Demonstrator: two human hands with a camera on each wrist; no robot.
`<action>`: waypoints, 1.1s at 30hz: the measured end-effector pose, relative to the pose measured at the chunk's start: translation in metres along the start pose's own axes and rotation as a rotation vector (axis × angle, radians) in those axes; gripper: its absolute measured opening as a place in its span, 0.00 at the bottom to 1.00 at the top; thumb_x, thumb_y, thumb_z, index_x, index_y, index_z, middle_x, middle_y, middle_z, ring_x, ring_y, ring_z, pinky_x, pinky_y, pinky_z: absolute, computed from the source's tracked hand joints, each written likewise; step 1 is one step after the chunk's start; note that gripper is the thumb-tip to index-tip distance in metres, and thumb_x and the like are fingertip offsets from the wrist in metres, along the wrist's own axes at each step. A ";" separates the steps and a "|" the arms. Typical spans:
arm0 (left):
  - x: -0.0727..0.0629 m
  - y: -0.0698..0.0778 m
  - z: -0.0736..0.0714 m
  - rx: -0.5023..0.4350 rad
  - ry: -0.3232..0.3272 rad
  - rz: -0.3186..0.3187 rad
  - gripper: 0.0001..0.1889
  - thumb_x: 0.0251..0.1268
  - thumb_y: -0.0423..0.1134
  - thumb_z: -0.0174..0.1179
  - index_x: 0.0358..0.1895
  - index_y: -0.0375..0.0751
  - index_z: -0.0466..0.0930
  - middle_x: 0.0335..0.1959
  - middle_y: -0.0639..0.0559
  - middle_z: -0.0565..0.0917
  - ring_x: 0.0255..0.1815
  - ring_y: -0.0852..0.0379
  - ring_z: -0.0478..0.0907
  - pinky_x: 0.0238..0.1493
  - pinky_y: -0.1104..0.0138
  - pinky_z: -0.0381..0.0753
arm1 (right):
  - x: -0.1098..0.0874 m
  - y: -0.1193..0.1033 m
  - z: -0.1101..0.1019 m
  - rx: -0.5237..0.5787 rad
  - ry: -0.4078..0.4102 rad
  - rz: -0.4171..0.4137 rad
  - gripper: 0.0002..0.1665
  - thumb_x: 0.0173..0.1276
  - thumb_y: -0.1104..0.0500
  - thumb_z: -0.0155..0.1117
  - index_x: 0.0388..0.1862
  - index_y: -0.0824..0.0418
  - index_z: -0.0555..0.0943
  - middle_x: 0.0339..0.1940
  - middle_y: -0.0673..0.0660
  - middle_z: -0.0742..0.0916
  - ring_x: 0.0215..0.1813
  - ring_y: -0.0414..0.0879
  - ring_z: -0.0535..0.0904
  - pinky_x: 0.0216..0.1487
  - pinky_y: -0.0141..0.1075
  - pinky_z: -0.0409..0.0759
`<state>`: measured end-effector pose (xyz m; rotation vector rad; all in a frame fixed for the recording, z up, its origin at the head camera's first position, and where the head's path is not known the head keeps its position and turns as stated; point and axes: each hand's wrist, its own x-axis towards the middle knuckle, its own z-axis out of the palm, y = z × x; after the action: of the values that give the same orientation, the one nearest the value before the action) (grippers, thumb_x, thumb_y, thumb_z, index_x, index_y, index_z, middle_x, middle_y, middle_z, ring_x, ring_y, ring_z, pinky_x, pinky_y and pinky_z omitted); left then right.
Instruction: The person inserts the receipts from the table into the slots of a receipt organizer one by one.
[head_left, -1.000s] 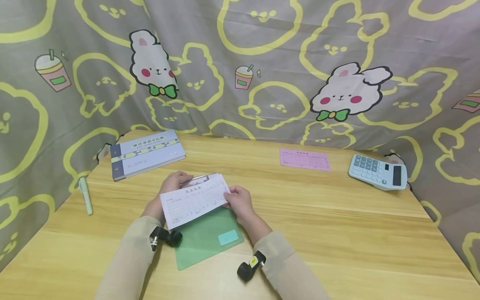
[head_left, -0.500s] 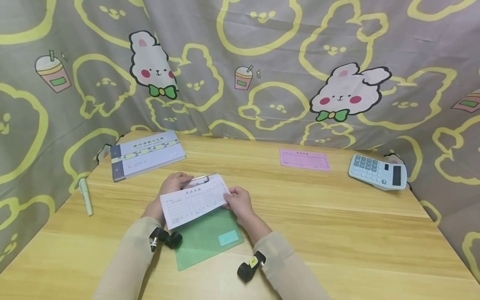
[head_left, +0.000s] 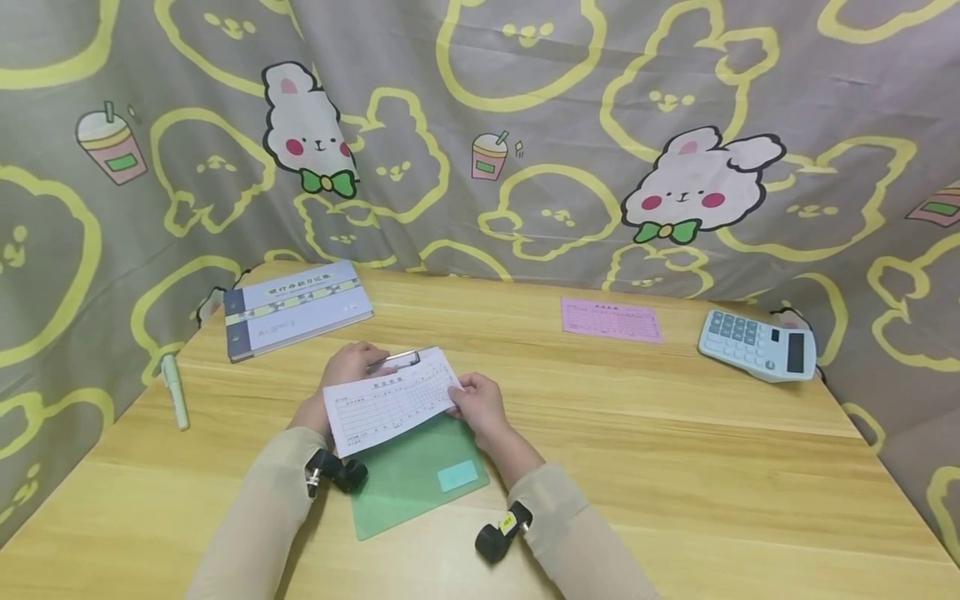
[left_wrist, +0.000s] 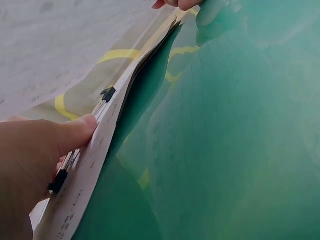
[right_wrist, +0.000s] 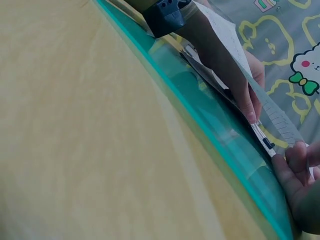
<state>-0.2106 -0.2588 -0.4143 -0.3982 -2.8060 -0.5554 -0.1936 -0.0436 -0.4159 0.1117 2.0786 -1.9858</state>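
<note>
A green clipboard (head_left: 408,479) with a light blue sticker (head_left: 457,476) lies tilted in front of me, and a metal clip (head_left: 401,360) runs along its far edge. My left hand (head_left: 347,368) grips that edge, its thumb on the clip, as the left wrist view shows; a sheet of printed paper (left_wrist: 102,145) sits under the clip. Between finger and thumb my right hand (head_left: 480,407) pinches the right end of a white printed form (head_left: 390,410). The form is raised over the upper clipboard and hides part of it and of my left hand.
A blue-grey ledger book (head_left: 300,312) lies at the back left, with a light green pen (head_left: 175,392) near the left edge. A pink printed slip (head_left: 611,320) and a pale blue calculator (head_left: 756,344) lie at the back right. A patterned curtain (head_left: 480,100) hangs behind the table.
</note>
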 end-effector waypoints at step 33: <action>0.008 -0.003 -0.004 -0.107 -0.019 -0.037 0.10 0.58 0.39 0.55 0.32 0.36 0.82 0.32 0.46 0.79 0.36 0.47 0.74 0.42 0.56 0.70 | -0.002 -0.003 0.001 -0.015 0.070 0.014 0.05 0.55 0.69 0.52 0.30 0.68 0.74 0.18 0.54 0.75 0.15 0.38 0.69 0.17 0.25 0.70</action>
<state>-0.2181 -0.2608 -0.4094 -0.3750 -2.8145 -0.7162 -0.1925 -0.0447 -0.4128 0.1942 2.1288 -1.9851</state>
